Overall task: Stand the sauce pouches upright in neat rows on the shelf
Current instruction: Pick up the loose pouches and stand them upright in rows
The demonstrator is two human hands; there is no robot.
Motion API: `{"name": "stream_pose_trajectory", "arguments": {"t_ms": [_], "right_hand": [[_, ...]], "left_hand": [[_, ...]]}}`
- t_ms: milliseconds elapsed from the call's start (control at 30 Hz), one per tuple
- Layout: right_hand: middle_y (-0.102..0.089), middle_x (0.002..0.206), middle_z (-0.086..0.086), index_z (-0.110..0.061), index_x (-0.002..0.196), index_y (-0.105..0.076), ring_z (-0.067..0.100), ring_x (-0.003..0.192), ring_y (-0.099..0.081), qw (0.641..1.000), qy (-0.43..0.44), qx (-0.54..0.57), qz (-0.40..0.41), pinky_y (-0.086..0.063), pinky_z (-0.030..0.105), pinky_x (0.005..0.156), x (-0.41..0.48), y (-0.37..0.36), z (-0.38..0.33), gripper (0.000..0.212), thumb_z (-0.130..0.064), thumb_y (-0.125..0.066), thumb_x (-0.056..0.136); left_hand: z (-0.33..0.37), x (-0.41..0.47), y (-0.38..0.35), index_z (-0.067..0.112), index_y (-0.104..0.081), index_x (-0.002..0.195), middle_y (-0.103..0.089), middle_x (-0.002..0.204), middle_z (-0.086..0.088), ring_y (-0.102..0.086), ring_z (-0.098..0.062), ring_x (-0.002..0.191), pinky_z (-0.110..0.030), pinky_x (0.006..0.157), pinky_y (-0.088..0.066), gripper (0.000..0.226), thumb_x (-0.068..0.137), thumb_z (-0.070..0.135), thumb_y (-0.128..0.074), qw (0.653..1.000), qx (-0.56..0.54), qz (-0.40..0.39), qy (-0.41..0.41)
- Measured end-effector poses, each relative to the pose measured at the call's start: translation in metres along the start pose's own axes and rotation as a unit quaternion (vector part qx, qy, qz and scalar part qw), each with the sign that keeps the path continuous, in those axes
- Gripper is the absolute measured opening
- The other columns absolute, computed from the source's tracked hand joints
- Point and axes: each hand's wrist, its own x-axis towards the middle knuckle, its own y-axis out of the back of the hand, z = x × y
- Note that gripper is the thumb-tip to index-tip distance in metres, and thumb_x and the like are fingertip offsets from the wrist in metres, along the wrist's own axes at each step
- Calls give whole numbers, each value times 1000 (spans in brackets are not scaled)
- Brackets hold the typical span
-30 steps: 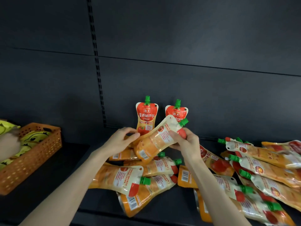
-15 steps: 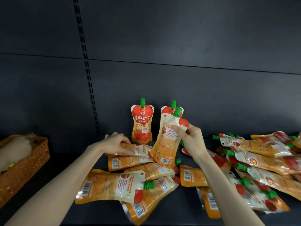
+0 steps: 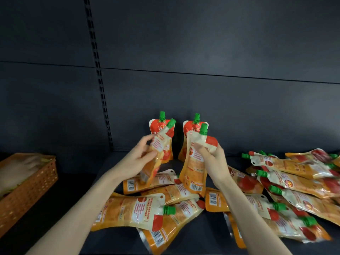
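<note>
At the middle of the shelf (image 3: 73, 181), the left hand (image 3: 138, 161) is pinching a tilted sauce pouch (image 3: 161, 142) and the right hand (image 3: 213, 161) is gripping a second pouch (image 3: 195, 166) nearly upright, both before two standing pouches (image 3: 189, 127) by the back wall. Loose pouches (image 3: 132, 212) are lying flat around them; an orange basket (image 3: 27, 190) is sitting at the far left.

Two upright pouches (image 3: 191, 128) at shelf (image 3: 73, 199) back — loose pouches (image 3: 298, 183) in front and rightward — basket (image 3: 27, 192) far left
</note>
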Motion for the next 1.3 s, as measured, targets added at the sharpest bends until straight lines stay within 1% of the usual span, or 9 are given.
{"name": "stream_pose_trajectory", "arguments": {"t_ms": [100,233,367,500,600,767,1000,1133,1300], "right_hand": [[-70,105,1,-19,116,-61,14,97,-68,998,-51,38,-25,-54,37,86,-5,-7,10,31,-35,-56,90],[-63,124,-4,-31,133,-48,13,113,-61,989,-94,65,-93,-46,43,99,-11,-9,16,73,-76,-46,75],[-60,126,-4,-33,132,-46,12,114,-59,981,-118,80,-132,-49,33,91,-17,-9,15,76,-76,-22,74],[-48,140,-4,-34,142,-35,17,127,-47,976,-130,95,-147,-35,47,109,-13,-8,14,92,-85,-41,66],[-59,124,-6,-27,130,-47,13,111,-58,986,-122,39,-107,-45,39,98,-7,-3,8,78,-69,-57,65],[-65,110,3,-13,120,-47,14,97,-66,997,-66,25,-23,-54,30,81,8,3,2,51,-39,-66,81],[-57,107,-2,-11,118,-37,11,98,-60,997,-32,-5,68,-50,20,74,28,-16,8,47,-33,-65,86],[-53,117,2,-12,118,-31,15,108,-57,996,-37,-64,49,-51,31,88,28,-18,24,47,-34,-61,88],[-52,123,4,-12,122,-30,17,110,-56,995,-43,-86,23,-49,27,83,30,-13,34,49,-37,-57,90]], "left_hand": [[5,-2,-27,45,-30,131,-52,121,13,-53,2,107,-14,82,-45,39,99,23,-38,996,-89,-8,24],[4,1,-47,50,-31,130,-44,130,19,-43,-3,123,-28,100,-37,44,89,54,-47,990,-132,20,39],[4,3,-53,41,-34,131,-49,129,14,-47,-2,119,-21,93,-41,62,80,37,-69,992,-110,58,12],[4,3,-51,46,-46,121,-57,123,12,-55,-6,113,-27,96,-44,35,88,38,-56,989,-127,76,21],[5,8,-40,47,-50,105,-56,124,4,-56,-12,112,-35,97,-46,16,90,42,-53,989,-97,94,56],[11,16,-21,20,-61,114,-68,102,8,-64,-7,95,-26,80,-52,27,88,26,-60,987,-100,121,44],[11,37,-6,25,-60,105,-65,97,13,-63,3,85,-14,69,-48,22,87,14,-62,992,-77,93,29],[-6,41,-3,23,-56,115,-65,104,10,-61,-3,97,-20,78,-48,29,87,14,-61,994,-66,69,46],[-32,37,-3,26,-46,128,-60,118,9,-55,-6,109,-28,92,-45,46,87,14,-62,992,-72,51,86]]}}
